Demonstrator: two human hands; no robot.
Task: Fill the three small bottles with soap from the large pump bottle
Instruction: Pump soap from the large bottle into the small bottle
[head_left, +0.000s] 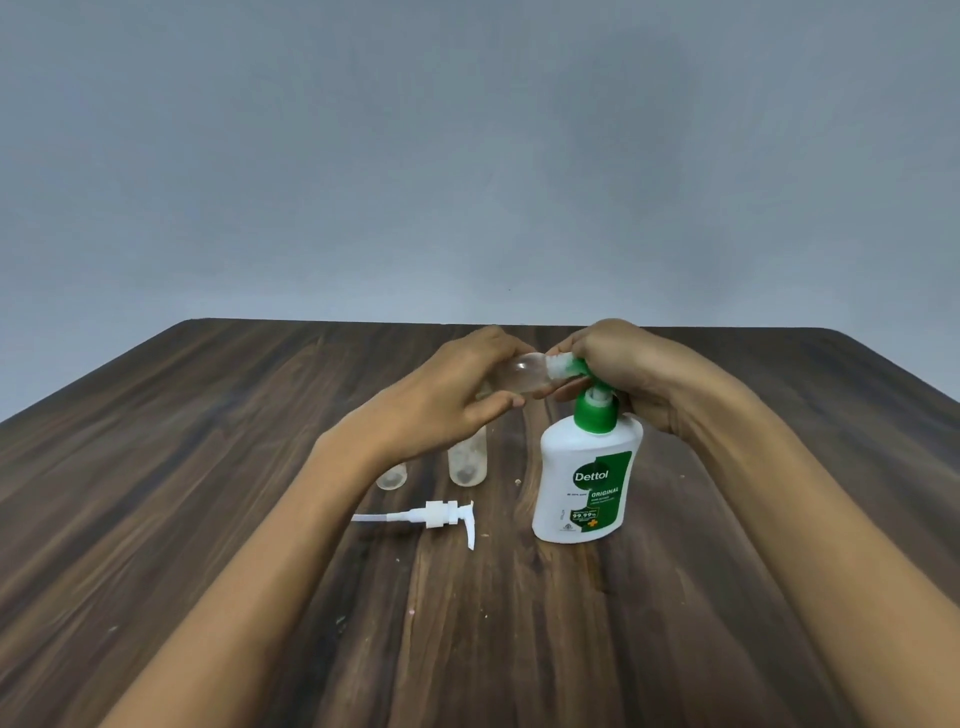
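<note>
Three small bottles, one (522, 375) gripped in left hand (457, 395) fingers, right hand (618, 374) fingers curled over pump bottle (584, 483)

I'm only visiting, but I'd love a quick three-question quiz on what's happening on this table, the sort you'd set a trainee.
1. True or false: the big soap bottle lies on its side.
2. What does the left hand hold? A) a sponge B) a small clear bottle C) a spoon
3. Fill in: the loose white pump lies on the ____, in front of two small bottles standing there.

Key
1. False: it stands upright, and the right hand is on its green pump top.
2. B
3. table
</note>
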